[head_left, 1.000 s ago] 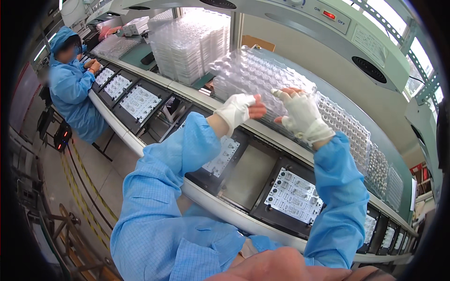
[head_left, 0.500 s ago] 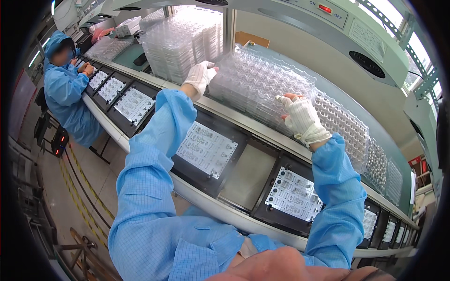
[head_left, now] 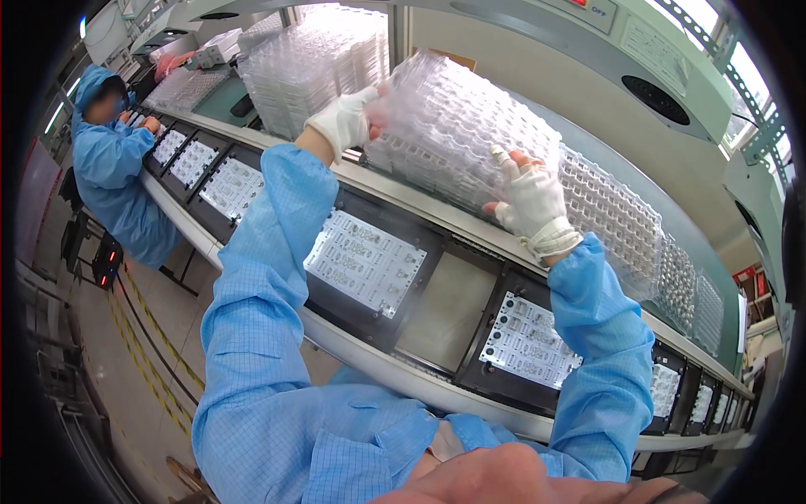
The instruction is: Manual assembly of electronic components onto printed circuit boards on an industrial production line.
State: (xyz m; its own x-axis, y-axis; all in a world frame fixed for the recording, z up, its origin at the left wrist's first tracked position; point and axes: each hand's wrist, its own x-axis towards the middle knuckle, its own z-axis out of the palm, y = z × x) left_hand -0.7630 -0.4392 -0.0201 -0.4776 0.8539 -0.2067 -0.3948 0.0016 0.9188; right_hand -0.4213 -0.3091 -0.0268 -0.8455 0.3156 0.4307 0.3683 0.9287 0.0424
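My left hand [head_left: 346, 123], in a white glove with bare fingertips, pinches the left edge of a clear plastic tray [head_left: 474, 109] with rows of moulded pockets. The right end of that tray is held by my right hand [head_left: 532, 200], gloved alike, its thumb at the near edge and fingers over the top. The tray's left part is raised and blurred by motion above a stack of like trays [head_left: 420, 168]. Whether it is one tray or more, I cannot tell. Just right of my right hand stands another stack of pocketed trays [head_left: 613, 223].
Below my arms runs a conveyor line carrying white circuit boards [head_left: 363, 262] in black carriers. A tall pile of clear trays [head_left: 315, 76] stands at the back left. Small round parts fill a tray [head_left: 676, 281] at the right. A person in blue [head_left: 126, 176] works at the far left.
The tray's left side has risen off the stack with my left hand gripping it. My right hand has shifted slightly left and stayed at the tray's right end.
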